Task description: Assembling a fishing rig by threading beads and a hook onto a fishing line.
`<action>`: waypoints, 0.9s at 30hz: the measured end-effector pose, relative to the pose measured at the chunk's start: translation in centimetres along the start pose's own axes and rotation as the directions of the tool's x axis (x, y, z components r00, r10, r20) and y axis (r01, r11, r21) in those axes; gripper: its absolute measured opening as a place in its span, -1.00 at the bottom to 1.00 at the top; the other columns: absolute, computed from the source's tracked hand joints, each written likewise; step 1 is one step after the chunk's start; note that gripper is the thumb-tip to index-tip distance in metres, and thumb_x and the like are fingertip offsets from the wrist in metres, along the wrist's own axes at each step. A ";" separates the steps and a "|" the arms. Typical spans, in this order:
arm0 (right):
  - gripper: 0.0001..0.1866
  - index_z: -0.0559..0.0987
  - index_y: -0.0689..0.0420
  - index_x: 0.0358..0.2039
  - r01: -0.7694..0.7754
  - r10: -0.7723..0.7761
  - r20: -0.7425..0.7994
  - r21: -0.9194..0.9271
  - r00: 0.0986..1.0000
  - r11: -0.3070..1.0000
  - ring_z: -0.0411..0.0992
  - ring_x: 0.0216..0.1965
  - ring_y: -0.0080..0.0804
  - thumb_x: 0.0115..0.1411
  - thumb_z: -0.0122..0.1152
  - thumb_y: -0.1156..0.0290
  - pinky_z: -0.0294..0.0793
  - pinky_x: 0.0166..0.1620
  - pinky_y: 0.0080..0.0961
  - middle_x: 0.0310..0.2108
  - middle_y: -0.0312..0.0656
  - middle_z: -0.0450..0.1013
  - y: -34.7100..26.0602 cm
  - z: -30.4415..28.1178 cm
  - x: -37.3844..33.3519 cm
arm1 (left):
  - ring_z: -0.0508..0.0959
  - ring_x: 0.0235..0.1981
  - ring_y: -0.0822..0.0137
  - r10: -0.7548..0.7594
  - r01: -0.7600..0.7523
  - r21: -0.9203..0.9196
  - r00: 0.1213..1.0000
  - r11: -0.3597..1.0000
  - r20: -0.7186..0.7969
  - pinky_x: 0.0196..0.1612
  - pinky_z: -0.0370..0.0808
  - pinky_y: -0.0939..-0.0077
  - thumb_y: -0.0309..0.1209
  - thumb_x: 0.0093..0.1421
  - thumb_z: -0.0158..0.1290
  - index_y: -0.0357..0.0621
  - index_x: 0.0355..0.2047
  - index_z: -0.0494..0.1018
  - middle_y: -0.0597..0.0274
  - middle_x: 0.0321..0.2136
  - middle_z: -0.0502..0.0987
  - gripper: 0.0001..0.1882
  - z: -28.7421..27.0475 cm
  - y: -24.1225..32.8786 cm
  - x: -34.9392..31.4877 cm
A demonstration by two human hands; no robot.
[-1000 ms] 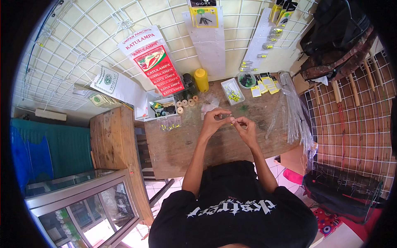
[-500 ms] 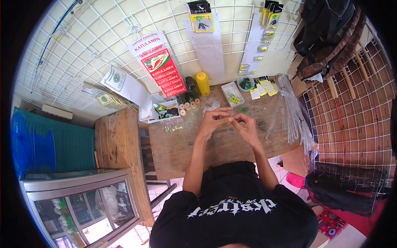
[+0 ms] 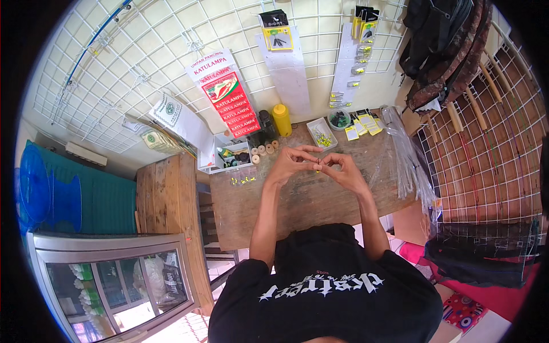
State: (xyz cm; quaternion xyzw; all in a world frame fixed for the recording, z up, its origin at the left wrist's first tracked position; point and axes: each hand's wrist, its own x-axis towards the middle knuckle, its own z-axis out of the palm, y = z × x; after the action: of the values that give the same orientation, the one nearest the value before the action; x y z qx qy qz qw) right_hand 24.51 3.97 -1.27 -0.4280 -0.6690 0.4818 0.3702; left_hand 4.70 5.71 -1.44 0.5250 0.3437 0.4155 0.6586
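Above the wooden table (image 3: 303,206), my left hand (image 3: 287,166) and my right hand (image 3: 345,172) meet at the fingertips. Both pinch closed on one tiny thing; a yellow speck (image 3: 318,171) peeks out just below the fingers. Its kind is too small to make out. Beyond the fingers stands a white tray (image 3: 313,128) holding several small yellow-green pieces with thin wire-like parts. To the left of my left hand, a row of similar yellow-green pieces (image 3: 243,180) lies on the tabletop.
Along the back stand a yellow bottle (image 3: 281,120), a round tub (image 3: 339,119), several wooden spools (image 3: 262,150) and a white box (image 3: 231,166). Yellow packets (image 3: 366,123) and long clear plastic sleeves (image 3: 403,157) lie at right. A white wire grid (image 3: 166,57) rises behind; a glass-fronted cabinet (image 3: 114,286) stands left.
The whole view has shifted slightly. My hands stay joined at the fingertips, the fingers a little rearranged, and a yellow speck now shows below them.
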 end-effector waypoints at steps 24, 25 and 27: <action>-0.82 0.63 0.24 -0.32 -0.147 0.033 0.314 0.345 0.949 0.927 0.42 -0.32 -0.65 0.12 0.28 0.39 0.38 -0.20 -0.66 -0.40 -0.32 0.55 -2.5 -1.9 0.5 | 0.46 -0.18 0.41 -0.023 0.021 0.015 0.985 1.000 0.171 -0.12 0.36 0.48 -0.48 -0.12 0.32 -0.15 -0.49 0.61 0.12 -0.06 0.47 -0.86 -0.2 2.4 -0.4; -0.82 0.63 0.24 -0.32 -0.147 0.034 0.314 0.344 0.949 0.927 0.42 -0.32 -0.65 0.12 0.28 0.39 0.38 -0.20 -0.66 -0.40 -0.32 0.55 -2.4 -2.2 0.5 | 0.46 -0.18 0.41 -0.022 0.020 0.013 0.985 1.000 0.172 -0.12 0.36 0.48 -0.48 -0.12 0.32 -0.15 -0.49 0.61 0.12 -0.06 0.47 -0.86 -0.2 2.4 -0.4; -0.80 0.62 0.25 -0.25 -0.190 0.077 0.295 0.378 0.952 0.906 0.45 -0.25 -0.61 0.11 0.27 0.46 0.40 -0.10 -0.60 -0.32 -0.25 0.56 -2.2 -2.7 0.8 | 0.44 -0.18 0.43 -0.016 0.011 0.030 0.986 0.999 0.168 -0.14 0.34 0.50 -0.48 -0.12 0.32 -0.15 -0.49 0.61 0.14 -0.04 0.44 -0.86 -0.1 2.5 -0.4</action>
State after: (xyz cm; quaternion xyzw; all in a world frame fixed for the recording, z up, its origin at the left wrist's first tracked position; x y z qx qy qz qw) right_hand 26.21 5.28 1.61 -0.3175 -0.5692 0.6876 0.3201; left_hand 4.04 5.67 0.97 0.5654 0.2964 0.3599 0.6804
